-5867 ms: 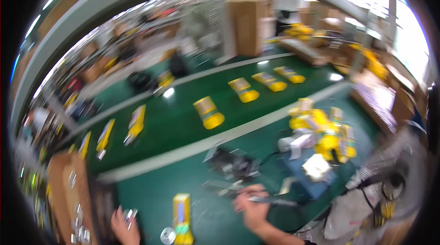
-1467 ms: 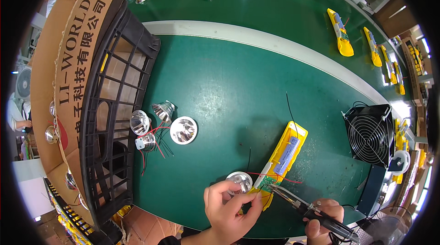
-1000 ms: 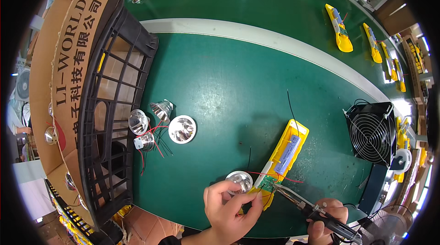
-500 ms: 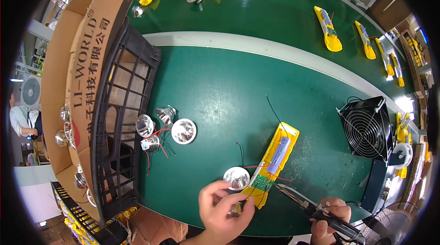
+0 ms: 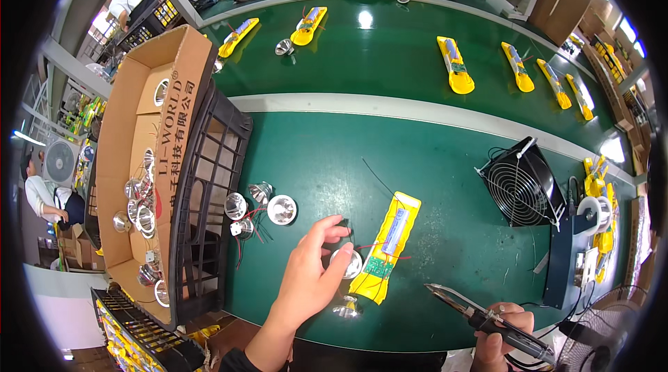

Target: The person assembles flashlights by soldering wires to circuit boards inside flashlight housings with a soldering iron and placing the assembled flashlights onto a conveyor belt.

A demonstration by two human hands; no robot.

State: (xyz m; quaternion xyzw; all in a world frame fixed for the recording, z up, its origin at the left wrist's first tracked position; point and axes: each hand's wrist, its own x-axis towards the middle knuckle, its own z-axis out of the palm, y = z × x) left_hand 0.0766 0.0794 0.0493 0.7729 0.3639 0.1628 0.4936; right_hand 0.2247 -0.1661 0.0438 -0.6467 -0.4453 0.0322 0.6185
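Left hand (image 5: 306, 281) half open, fingertips apart, thumb by reflector (image 5: 351, 265), contact unclear; well left of black fan (image 5: 523, 188). Right hand (image 5: 515, 318) grips soldering iron (image 5: 480, 320), nearer than fan. Yellow housing (image 5: 387, 254) left of fan, blue battery (image 5: 395, 231), green board (image 5: 378, 268) exposed.

Your head-worn fisheye view, upright, facing down and forward, close above your left hand (image 5: 306, 278), right hand (image 5: 508, 323) and bench (image 5: 327, 153)
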